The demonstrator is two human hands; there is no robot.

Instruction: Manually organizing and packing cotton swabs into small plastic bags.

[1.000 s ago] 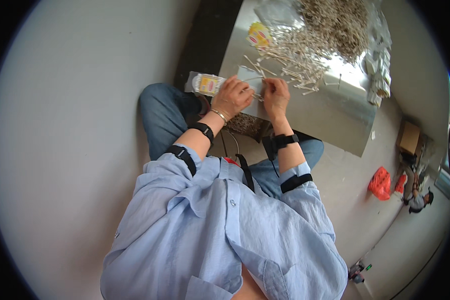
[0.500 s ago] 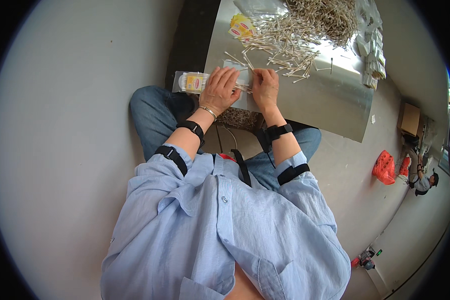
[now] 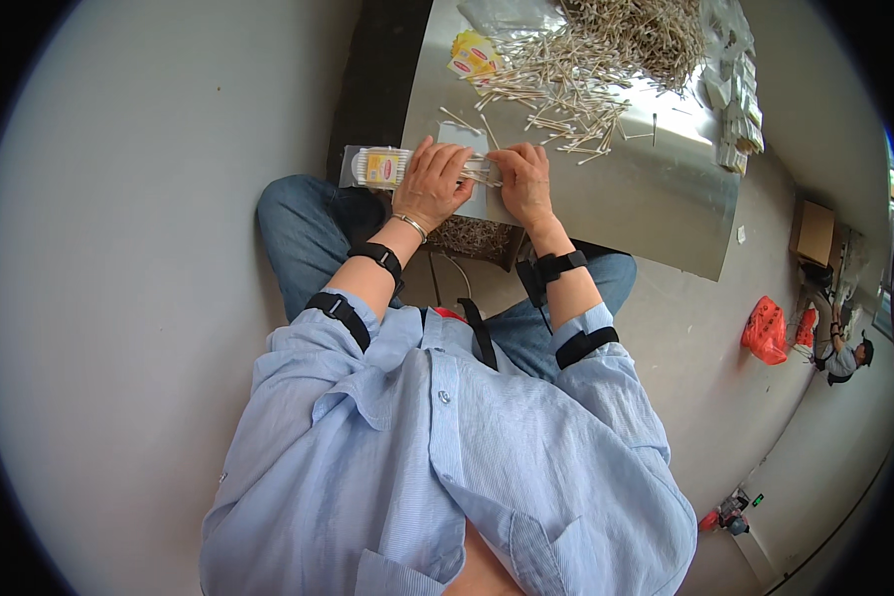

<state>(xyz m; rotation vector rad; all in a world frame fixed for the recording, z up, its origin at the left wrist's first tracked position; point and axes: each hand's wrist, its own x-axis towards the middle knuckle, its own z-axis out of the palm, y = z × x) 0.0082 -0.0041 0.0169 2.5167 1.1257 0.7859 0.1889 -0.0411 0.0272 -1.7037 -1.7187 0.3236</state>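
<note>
shiny metal sheet surface (image 3: 626,199) is carrying a heap of loose cotton swabs (image 3: 606,50) beyond both hands | clear plastic swab packet (image 3: 387,167) is lying under the left hand (image 3: 435,184), fingers pressing it flat, seemingly steadying it | right hand (image 3: 524,184) is pinching a small swab bundle at the packet's mouth, likely lining it up.

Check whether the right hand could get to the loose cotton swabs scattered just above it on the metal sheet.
Probably yes. The right hand rests at the clear packet by the left hand, and the scattered cotton swabs lie just beyond it on the metal sheet, with nothing between.
</note>
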